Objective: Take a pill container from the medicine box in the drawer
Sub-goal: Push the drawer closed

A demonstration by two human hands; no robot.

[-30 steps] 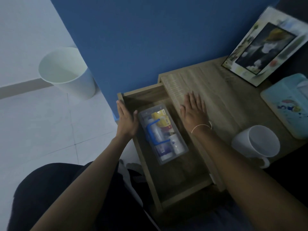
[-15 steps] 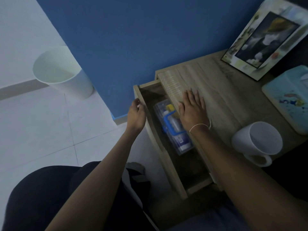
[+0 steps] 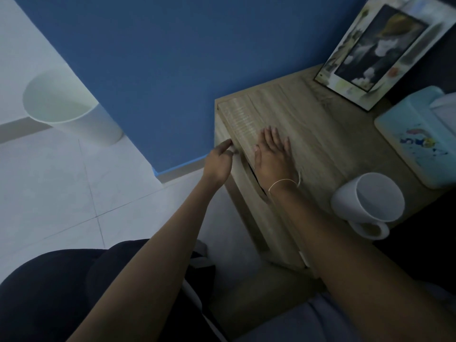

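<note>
The wooden drawer [image 3: 243, 183] of the bedside cabinet is pushed in flush, so the medicine box and its pill containers are hidden inside. My left hand [image 3: 218, 160] touches the drawer front near its top edge with fingers extended and holds nothing. My right hand [image 3: 272, 154] lies flat, palm down, on the cabinet top [image 3: 320, 134] near its front edge, fingers apart, a thin bracelet on the wrist.
A white mug [image 3: 367, 203] stands on the cabinet top at the right. A framed picture [image 3: 377, 45] leans at the back, and a light blue tissue box [image 3: 419, 137] sits at the far right. A white bin [image 3: 66, 107] stands on the tiled floor by the blue wall.
The drawer, open with the medicine box showing a second ago, has slid shut under my left hand. My right hand has stayed flat on the cabinet top.
</note>
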